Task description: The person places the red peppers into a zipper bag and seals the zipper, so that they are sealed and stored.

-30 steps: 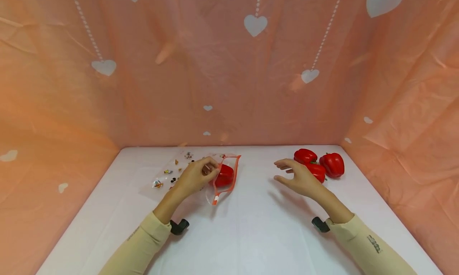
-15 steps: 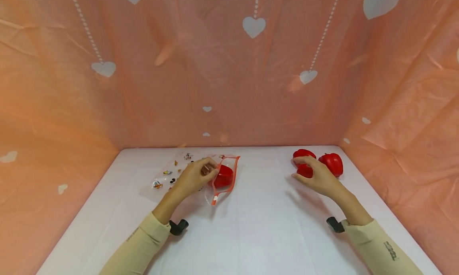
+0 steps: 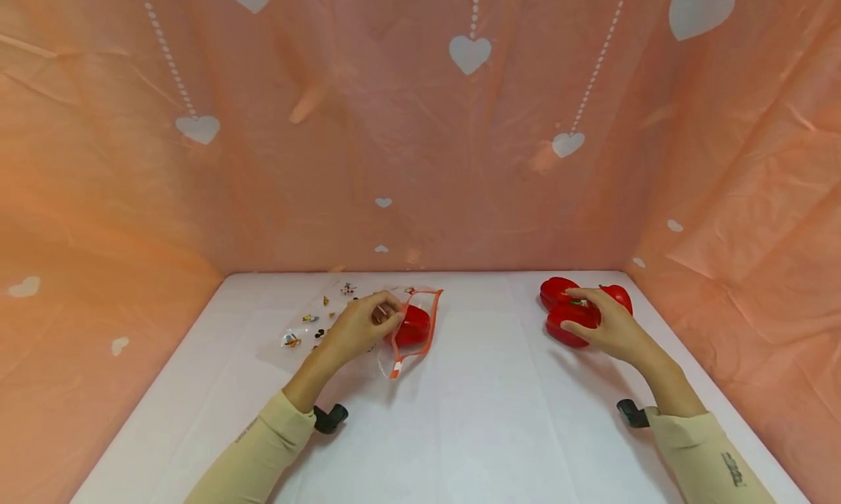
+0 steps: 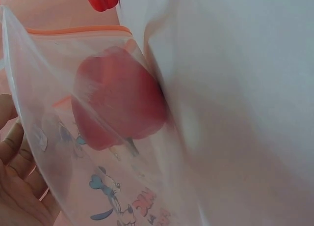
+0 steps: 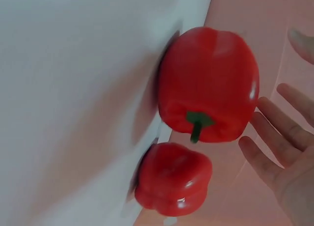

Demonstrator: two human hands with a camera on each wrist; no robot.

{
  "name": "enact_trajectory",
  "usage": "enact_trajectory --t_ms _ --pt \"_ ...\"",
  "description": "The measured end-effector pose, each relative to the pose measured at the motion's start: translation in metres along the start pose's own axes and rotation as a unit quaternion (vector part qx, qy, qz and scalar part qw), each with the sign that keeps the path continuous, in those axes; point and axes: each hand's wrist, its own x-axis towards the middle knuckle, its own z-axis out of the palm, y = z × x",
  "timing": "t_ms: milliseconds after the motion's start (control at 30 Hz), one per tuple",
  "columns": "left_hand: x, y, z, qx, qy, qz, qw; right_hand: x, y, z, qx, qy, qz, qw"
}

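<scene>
My left hand [image 3: 361, 325] pinches the near edge of a clear zip bag [image 3: 433, 327] with an orange rim and cartoon prints. Inside the bag lies a red bell pepper [image 3: 415, 327], its stem showing through the plastic in the left wrist view. On the right, my right hand [image 3: 614, 329] is beside the nearest of three loose red bell peppers [image 3: 566, 327], thumb and fingers spread. In the right wrist view the fingertips reach this pepper's [image 5: 208, 83] side; whether they touch it I cannot tell.
Behind the nearest pepper sits another red pepper [image 3: 557, 291]; a third pepper [image 3: 617, 296] is partly hidden by my right hand. Orange curtains with white hearts [image 3: 469, 55] enclose the white table [image 3: 460, 416] at the back and sides.
My right hand has moved rightward over the table to the nearest loose pepper, spreading around its right side. The left hand and the bag stay where they were.
</scene>
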Motion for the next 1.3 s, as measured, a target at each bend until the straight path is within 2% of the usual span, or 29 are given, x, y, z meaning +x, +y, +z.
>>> enact_trajectory --t_ms 267,567,967,1300 --pt "0.001 0.000 0.000 -0.006 0.002 -0.006 1.0000 -0.003 0.013 -0.004 -0.014 -0.029 0.012 0.9994" --pt "0.001 -0.001 0.001 -0.002 0.002 -0.007 1.0000 -0.005 0.025 -0.005 -0.005 -0.058 0.021 0.9981" --pt "0.002 -0.001 0.000 -0.003 -0.002 -0.007 1.0000 -0.007 0.035 -0.011 0.012 -0.100 0.062 0.9930" --pt "0.001 0.001 0.001 0.000 -0.003 -0.013 0.9999 -0.008 0.043 -0.013 0.019 -0.100 0.058 0.9931"
